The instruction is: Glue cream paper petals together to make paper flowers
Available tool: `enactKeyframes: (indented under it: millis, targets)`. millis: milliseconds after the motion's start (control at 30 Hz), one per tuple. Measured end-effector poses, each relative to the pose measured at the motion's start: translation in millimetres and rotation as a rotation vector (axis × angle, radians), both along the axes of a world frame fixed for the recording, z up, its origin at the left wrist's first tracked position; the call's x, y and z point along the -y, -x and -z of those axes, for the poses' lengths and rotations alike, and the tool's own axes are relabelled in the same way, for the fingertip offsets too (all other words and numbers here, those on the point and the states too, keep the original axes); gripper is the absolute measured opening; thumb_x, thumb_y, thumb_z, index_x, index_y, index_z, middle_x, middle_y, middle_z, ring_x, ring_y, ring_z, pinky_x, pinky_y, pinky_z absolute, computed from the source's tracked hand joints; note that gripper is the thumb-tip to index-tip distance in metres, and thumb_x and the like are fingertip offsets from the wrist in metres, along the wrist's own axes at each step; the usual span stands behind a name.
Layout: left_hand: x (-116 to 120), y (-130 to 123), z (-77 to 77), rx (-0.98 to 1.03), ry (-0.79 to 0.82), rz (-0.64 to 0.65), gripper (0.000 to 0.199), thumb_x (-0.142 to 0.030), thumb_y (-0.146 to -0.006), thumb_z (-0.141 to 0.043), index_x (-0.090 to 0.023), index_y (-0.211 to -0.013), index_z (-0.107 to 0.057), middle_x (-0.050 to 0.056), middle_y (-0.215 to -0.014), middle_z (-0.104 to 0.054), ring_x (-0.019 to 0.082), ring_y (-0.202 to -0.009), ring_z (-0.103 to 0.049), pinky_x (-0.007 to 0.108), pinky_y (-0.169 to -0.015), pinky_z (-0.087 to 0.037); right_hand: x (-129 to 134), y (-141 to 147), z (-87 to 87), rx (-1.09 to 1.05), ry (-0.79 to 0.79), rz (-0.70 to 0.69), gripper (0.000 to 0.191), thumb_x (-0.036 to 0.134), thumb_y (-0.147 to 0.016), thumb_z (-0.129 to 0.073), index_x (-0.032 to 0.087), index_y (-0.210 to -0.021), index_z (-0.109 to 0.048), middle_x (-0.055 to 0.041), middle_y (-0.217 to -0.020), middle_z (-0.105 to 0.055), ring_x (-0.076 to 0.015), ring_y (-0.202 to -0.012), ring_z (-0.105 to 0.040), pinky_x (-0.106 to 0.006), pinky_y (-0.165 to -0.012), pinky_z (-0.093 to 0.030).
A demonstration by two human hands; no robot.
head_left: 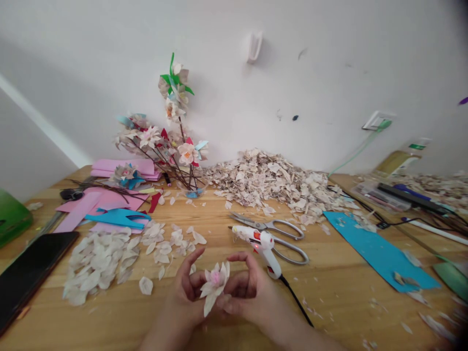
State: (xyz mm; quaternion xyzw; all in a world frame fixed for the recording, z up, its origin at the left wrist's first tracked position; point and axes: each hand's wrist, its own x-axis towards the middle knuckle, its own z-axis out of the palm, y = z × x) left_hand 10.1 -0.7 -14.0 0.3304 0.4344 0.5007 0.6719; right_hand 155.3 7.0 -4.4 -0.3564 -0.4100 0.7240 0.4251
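A small handmade flower (215, 280), with pale petals and a pink centre, is held between my two hands above the table's front. My left hand (186, 295) curls around its left side, index finger raised and other fingers bent behind the petals. My right hand (252, 292) grips from the other side, thumb and bent fingers close to the flower's base. The petals hide the exact contact points. Just beyond my right hand lies a white hot glue gun (261, 243), its cord running toward me. Silver-handled scissors (287, 231) rest behind it.
Loose petals (98, 265) lie left, near a black phone (32, 273). Finished flowers on twigs (188, 153) stand at the back beside a large petal heap (266, 178). Pink sheets (124, 168) lie left, a blue sheet (376, 253) right. An oil-coloured bottle (400, 158) stands far right.
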Motion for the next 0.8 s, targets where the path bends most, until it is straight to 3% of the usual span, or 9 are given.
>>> enactKeyframes:
  millis: [467,700,800]
  targets:
    - [-2.0,0.3,-6.3,-0.045,0.041,-0.005,0.087,-0.032,-0.049,-0.083,-0.020,-0.118,-0.033,-0.005,-0.055,-0.064,0.011,-0.037,-0.055,0.016,-0.030,-0.036,0.5,-0.1,-6.0,0.003,0.018,-0.052,0.063,0.022,-0.052,-0.082,0.024,-0.095,-0.037,0.0064,-0.063,-0.069,-0.0146,-0.055,-0.065,-0.027,-0.058,-0.047]
    - [1.4,0.7,-15.8,0.077,0.002,0.084,0.115,-0.020,-0.039,-0.088,-0.020,-0.131,-0.018,0.000,-0.067,-0.070,0.013,-0.049,-0.062,0.018,-0.042,-0.045,-5.3,-6.8,-4.2,-0.034,0.120,-0.041,0.062,0.016,-0.048,-0.084,0.020,-0.094,-0.042,0.0033,-0.064,-0.070,-0.0148,-0.057,-0.066,-0.024,-0.056,-0.049]
    - [1.9,2.0,-16.8,0.128,0.008,0.128,0.117,-0.026,-0.046,-0.086,-0.016,-0.136,-0.011,0.001,-0.063,-0.071,0.013,-0.048,-0.061,0.017,-0.039,-0.041,-7.1,-8.9,-7.7,-0.088,0.162,-0.133,0.059,0.014,-0.050,-0.083,0.018,-0.094,-0.044,0.0007,-0.065,-0.071,-0.0148,-0.054,-0.066,-0.024,-0.052,-0.050]
